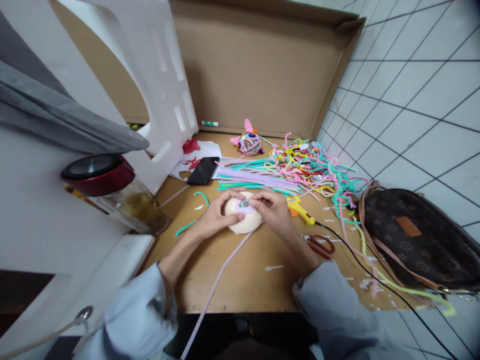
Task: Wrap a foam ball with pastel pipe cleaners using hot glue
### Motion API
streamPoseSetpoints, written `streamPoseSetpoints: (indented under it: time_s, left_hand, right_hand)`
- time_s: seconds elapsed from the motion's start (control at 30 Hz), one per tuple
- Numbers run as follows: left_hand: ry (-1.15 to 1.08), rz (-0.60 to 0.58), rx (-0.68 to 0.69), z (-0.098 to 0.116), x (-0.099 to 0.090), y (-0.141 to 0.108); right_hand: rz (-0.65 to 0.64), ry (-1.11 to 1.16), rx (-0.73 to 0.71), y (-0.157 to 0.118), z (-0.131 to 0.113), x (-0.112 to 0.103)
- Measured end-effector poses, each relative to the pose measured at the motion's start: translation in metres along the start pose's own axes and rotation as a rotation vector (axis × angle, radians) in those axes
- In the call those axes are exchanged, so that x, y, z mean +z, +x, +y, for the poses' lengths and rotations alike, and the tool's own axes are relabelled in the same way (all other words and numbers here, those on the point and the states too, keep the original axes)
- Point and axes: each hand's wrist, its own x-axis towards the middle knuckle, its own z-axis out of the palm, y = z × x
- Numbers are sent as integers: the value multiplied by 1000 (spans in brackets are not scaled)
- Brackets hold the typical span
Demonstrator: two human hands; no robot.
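A cream-white ball (pixel 252 223) is held above the table between my two hands. Its upper face carries a lilac patch around a small grey-green spot (pixel 243 203). My left hand (pixel 219 212) grips the ball from the left, thumb and fingers spread around its side. My right hand (pixel 276 212) is closed in a pinch at the patch's right edge, apparently on the lilac pipe cleaner (pixel 221 280); its fingertips partly hide the grip. The pipe cleaner's long free part runs from the ball's underside down past the table's front edge.
Behind my hands lie lilac and teal pipe cleaners (pixel 255 176), a tangled colourful heap (pixel 311 167), a decorated ball (pixel 249 143) and a phone (pixel 203 170). To the right are a yellow glue gun (pixel 300 209), red-handled scissors (pixel 320 245) and a brown bag (pixel 420 240). A glass jug (pixel 131 205) stands left.
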Motion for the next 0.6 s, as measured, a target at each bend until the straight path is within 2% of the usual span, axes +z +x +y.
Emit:
streamPoseSetpoints:
  time_s: [0.4,0.6]
  left_hand:
    - [155,60,72,3,-7,2]
    - [147,36,33,7,-12,3]
  right_hand:
    - [4,16,23,1,0,0]
    - [5,-2,8,1,1,0]
